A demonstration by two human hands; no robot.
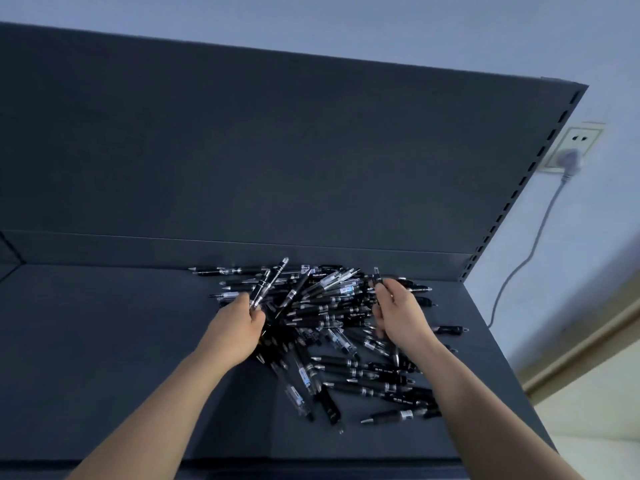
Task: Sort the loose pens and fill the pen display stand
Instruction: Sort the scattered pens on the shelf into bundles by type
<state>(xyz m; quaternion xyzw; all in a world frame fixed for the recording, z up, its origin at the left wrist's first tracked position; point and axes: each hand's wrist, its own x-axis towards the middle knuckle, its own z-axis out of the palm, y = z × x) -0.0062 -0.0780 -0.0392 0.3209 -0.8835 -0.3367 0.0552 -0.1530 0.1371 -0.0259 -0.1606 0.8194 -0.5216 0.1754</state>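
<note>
Sorting step: left hand (239, 327) has fingers clamped on a few pens (268, 284) at the left edge of the pile (322, 327); right hand (398, 317) pinches one pen (377, 277) at its far-right edge. The pile lies on the shelf (121, 341). The next move probably calls for bunching matching pens; no stand shows.

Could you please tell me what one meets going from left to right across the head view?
Left hand gripping a few pens → single pen pinched by right hand → lone pen → slotted shelf upright → wall socket.
</note>
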